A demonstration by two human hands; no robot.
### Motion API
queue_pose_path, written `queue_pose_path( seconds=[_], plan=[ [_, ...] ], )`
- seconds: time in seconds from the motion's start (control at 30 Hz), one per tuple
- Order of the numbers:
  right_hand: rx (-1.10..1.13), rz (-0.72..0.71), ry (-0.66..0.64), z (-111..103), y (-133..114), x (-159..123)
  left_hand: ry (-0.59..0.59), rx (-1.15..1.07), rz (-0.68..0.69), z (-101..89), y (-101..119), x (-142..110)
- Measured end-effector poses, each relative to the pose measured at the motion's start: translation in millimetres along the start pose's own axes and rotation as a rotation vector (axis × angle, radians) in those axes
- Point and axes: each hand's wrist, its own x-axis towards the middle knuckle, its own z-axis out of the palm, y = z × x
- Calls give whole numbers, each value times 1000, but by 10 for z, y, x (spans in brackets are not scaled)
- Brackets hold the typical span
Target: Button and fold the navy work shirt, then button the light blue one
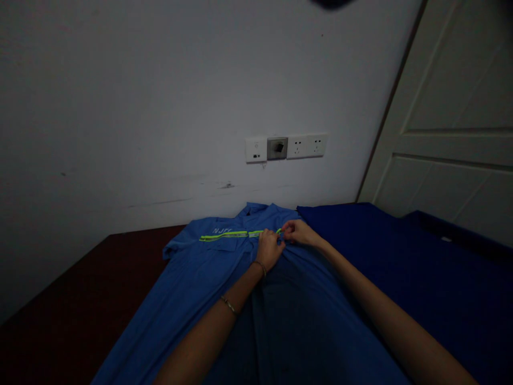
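The blue short-sleeved shirt with yellow-green striped trim (208, 262) lies spread on the dark red-brown table (116, 283), its collar near the white wall (160, 107). Bare table surface extends left of it; deep-blue fabric (380, 267) borders its right side. White lettering (222, 231) on the chest appears to begin "NJ"; the remainder is illegible. The left hand (269, 249) and right hand (297, 233) pinch the shirt's front at the trim, close together. Fingertip detail is obscured by dim light; the hem is cut off or hidden.
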Motion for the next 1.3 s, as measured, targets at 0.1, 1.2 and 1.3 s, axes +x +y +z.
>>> queue_pose_path(
  seconds=[0.1,1.2,1.3],
  plan=[
    [-29,-2,-9,0,31,11,-5,-9,6,4,-7,-8],
    [-101,-95,39,36,174,39,-5,-40,75,16,-48,-17],
    [-97,-125,13,24,213,63,-5,-40,73,33,-59,-23]
  ],
)
